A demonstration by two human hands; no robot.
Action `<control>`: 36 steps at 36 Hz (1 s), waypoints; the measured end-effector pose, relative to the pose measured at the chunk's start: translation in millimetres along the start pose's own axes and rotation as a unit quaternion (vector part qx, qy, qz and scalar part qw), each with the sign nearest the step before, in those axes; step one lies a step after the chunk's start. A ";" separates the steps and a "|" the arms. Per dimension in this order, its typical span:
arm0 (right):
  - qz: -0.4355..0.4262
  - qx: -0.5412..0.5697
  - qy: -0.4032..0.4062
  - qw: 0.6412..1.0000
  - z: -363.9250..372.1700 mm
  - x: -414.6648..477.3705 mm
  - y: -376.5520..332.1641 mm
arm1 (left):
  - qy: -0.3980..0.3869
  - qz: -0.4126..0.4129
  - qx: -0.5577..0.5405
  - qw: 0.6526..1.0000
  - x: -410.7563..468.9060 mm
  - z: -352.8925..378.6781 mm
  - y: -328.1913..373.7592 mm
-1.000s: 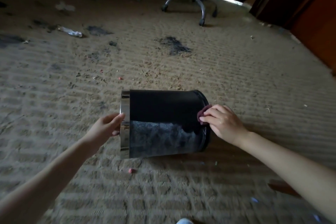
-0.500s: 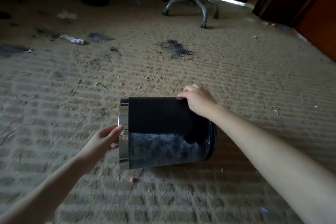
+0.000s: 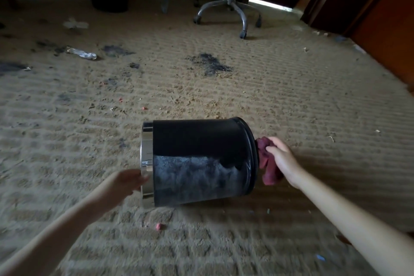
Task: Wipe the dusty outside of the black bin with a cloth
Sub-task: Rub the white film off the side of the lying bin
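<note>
On carpet [image 3: 291,96], black bin [image 3: 197,141] lies sideways, lower side dusty; L hand [image 3: 125,182] fingers flat on rim [image 3: 146,141], R hand [image 3: 283,159] fingers gripping red cloth [image 3: 267,172] at base.

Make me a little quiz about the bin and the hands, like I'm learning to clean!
1. True or false: the black bin stands upright on the carpet.
2. Fill in: the left hand touches the bin's shiny metal ____.
3. What grips the dark red cloth? A) left hand B) right hand C) neither

Key: 1 false, it lies on its side. 2 rim. 3 B.
</note>
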State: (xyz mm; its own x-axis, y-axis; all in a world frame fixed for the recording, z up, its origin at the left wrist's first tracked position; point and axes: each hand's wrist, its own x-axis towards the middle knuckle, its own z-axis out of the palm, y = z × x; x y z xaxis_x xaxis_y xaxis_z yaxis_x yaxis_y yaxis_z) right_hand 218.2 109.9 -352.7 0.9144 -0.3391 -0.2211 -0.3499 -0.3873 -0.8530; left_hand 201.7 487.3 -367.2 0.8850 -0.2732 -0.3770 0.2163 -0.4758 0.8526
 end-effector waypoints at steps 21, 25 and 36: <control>-0.011 0.121 0.082 0.989 22.1 8.1 -15.9 | 0.082 0.018 -0.152 0.985 19.4 12.5 5.9; 0.005 0.115 0.069 0.991 18.5 4.2 -17.6 | 0.066 0.034 -0.193 0.978 20.6 7.3 7.7; -0.108 -0.062 0.133 0.983 2.6 12.5 -49.9 | 0.091 0.012 -0.203 0.975 29.3 0.9 3.6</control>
State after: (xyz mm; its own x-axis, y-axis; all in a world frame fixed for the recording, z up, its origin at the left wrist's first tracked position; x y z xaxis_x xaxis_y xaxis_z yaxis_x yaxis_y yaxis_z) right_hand 247.6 127.3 -314.1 0.8905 -0.4428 0.1044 -0.1903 -0.5709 -0.7986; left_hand 228.1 476.8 -375.5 0.9425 -0.1100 -0.3156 0.3066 -0.0916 0.9474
